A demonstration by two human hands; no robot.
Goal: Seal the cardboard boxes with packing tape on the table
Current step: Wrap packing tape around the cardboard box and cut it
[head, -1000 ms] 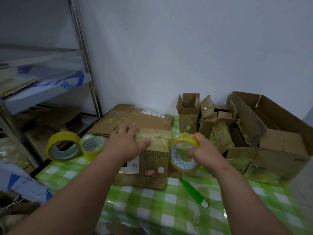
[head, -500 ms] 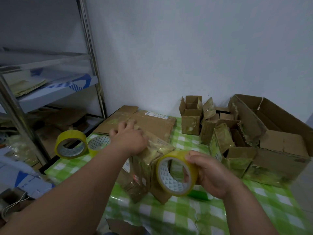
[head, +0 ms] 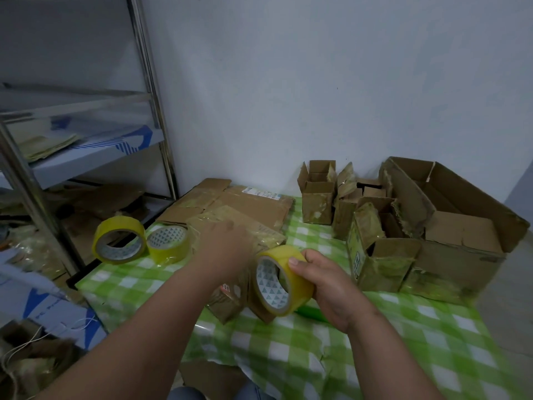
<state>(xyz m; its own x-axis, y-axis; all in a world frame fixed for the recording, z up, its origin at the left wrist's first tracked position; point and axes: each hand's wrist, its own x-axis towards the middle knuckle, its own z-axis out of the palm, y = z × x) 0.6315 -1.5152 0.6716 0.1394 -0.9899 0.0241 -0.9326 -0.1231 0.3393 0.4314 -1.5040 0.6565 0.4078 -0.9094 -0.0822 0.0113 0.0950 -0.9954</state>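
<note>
box (head: pixel 230 295) tilted under blurred left hand (head: pixel 223 249) (grip unclear); right hand (head: pixel 323 280) grips tape roll (head: pixel 281 280), hole facing left.

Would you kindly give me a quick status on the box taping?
Left hand on small brown cardboard box. Right hand grips yellow tape roll. Green cutter lies beside them.

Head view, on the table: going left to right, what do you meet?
Spare tape roll standing on edge → second spare roll → left hand on the small box → tape roll gripped by the right hand → large open carton.
</note>
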